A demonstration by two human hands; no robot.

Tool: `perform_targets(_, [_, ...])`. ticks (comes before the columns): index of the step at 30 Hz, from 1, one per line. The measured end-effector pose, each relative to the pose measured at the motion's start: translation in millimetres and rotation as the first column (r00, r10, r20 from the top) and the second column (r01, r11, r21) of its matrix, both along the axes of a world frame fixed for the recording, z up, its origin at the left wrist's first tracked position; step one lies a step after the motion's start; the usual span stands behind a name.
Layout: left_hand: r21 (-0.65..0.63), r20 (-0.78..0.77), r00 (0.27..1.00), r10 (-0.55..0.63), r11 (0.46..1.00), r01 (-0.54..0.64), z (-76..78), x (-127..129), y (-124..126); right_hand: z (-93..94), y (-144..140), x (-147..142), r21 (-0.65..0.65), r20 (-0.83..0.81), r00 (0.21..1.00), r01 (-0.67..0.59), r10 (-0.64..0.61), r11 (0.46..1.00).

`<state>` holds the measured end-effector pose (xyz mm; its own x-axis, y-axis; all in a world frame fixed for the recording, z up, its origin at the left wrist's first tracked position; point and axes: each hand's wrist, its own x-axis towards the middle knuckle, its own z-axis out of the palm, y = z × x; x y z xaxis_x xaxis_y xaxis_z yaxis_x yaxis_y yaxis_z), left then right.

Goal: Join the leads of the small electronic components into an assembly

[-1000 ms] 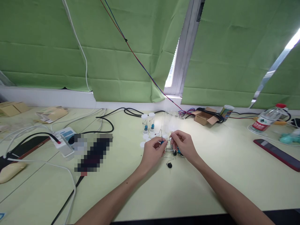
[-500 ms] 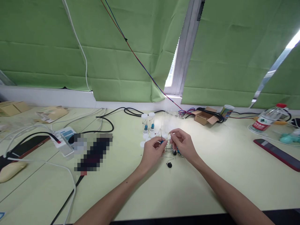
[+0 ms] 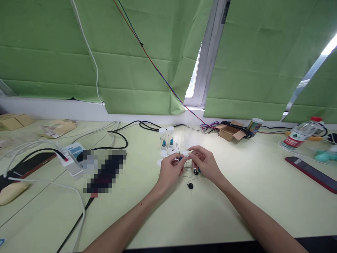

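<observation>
My left hand (image 3: 170,172) pinches a small blue electronic component (image 3: 180,159) with thin wire leads that stick up. My right hand (image 3: 205,163) meets it from the right and pinches the same part's wire between thumb and forefinger. Both hands hover just above the pale green table (image 3: 237,196). Under them lie a few more small parts, among them a black round component (image 3: 190,185) with a lead. Two small clear vials (image 3: 166,138) with blue parts inside stand just behind, with white caps (image 3: 160,162) lying beside them.
A white power strip (image 3: 71,158) with black and white cables lies at the left. A small cardboard box (image 3: 229,131), a cup (image 3: 255,125), a water bottle (image 3: 300,136) and a red phone (image 3: 312,173) are at the right. Green blinds hang behind.
Both hands shifted slightly up and left while working the small component; the right hand's fingers moved closer to the left hand's fingertips.
</observation>
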<state>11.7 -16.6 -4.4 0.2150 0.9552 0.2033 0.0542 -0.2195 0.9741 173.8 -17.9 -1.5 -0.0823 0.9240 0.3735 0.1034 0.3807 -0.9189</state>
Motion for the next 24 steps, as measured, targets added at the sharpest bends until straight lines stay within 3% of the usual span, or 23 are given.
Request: perform_targets(24, [-0.003,-0.026,1.0,0.003,1.0,-0.003,-0.8,-1.0,0.6,-1.9,0.7,0.6,-0.019,0.107,0.994,0.04,-0.038,0.999])
